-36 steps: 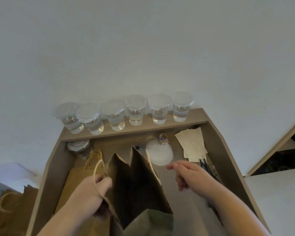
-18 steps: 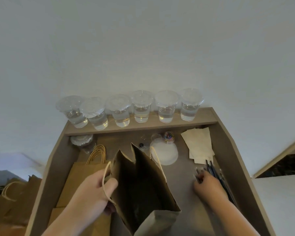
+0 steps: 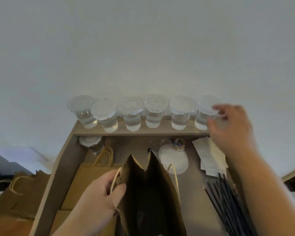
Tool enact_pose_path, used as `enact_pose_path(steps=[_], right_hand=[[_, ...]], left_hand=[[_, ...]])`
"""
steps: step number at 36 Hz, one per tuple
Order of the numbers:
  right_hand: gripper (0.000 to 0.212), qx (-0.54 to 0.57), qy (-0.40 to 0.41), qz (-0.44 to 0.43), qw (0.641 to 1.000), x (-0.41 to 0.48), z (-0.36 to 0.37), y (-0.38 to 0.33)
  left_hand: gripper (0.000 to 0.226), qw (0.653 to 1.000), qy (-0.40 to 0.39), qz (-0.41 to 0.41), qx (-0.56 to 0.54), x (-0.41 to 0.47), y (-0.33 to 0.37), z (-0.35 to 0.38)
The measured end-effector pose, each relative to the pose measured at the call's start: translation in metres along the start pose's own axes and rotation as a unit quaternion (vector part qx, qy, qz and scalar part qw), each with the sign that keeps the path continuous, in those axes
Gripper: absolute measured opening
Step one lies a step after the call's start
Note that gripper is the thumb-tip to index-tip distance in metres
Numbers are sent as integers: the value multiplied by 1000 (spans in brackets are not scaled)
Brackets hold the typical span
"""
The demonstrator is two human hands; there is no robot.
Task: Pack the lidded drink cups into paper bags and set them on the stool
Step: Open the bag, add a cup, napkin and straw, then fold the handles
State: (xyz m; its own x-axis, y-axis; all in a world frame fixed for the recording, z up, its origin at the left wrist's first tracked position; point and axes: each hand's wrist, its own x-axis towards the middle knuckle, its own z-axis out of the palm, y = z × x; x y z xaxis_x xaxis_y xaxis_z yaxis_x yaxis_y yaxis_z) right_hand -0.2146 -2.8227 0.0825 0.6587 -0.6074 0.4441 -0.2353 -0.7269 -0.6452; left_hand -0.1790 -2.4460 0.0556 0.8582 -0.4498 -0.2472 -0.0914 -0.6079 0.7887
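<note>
The packing looks barely begun at this bench: six lidded cups [image 3: 154,113] stand in a row on the raised ledge [image 3: 160,132] against the wall, each part filled with clear liquid, and a seventh cup [image 3: 91,143] sits lower down, just under the ledge's left end. The open paper bag [image 3: 150,189] stands upright in the middle of the counter and its dark inside shows no cup, so every cup in view is yet to be bagged. A few brown bags [image 3: 22,191] lie off the left edge on a lower surface; whether they are packed, or that is the stool, cannot be told from here. The left hand [image 3: 99,196] grips the bag's near left rim together with its handle, holding the mouth wide. The right hand [image 3: 232,128] is stretched forward to the rightmost cup [image 3: 203,116], fingers spread in a loose curve about its lid and wall; it is blurred, so contact is uncertain, and it appears to hold nothing.
</note>
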Motion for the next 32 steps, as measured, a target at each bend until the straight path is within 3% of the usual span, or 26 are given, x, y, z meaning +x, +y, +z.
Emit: enact_pose_path(steps=[3,7,10,14,20,24,27,32], right_hand=[[78,-100,-46,5,994,57,-6,-2],[118,-188,-228,84,952,108,8,6],[113,-186,-285,97,935,118,23,16],[101,-188,-251,88,946,115,30,21],[108,-178,-233,88,952,89,-6,-22],[103,-133,-192,0,972,54,-60,-94],[87,-57,-188,-68,978,13,-97,-157],[88,-20,-313,-140,939,-44,-78,-208]], left_hand=[[25,1000,1,12,21,1,-6,2],[20,1000,-8,6,21,4,-13,3],[23,1000,-12,8,18,6,-16,3],[18,1000,-21,-5,17,6,-23,5],[29,999,-29,-23,-2,6,-24,5],[23,999,-21,-28,-24,6,-22,6],[23,999,-21,-25,-27,4,-16,6],[17,998,-7,4,-62,4,-11,9]])
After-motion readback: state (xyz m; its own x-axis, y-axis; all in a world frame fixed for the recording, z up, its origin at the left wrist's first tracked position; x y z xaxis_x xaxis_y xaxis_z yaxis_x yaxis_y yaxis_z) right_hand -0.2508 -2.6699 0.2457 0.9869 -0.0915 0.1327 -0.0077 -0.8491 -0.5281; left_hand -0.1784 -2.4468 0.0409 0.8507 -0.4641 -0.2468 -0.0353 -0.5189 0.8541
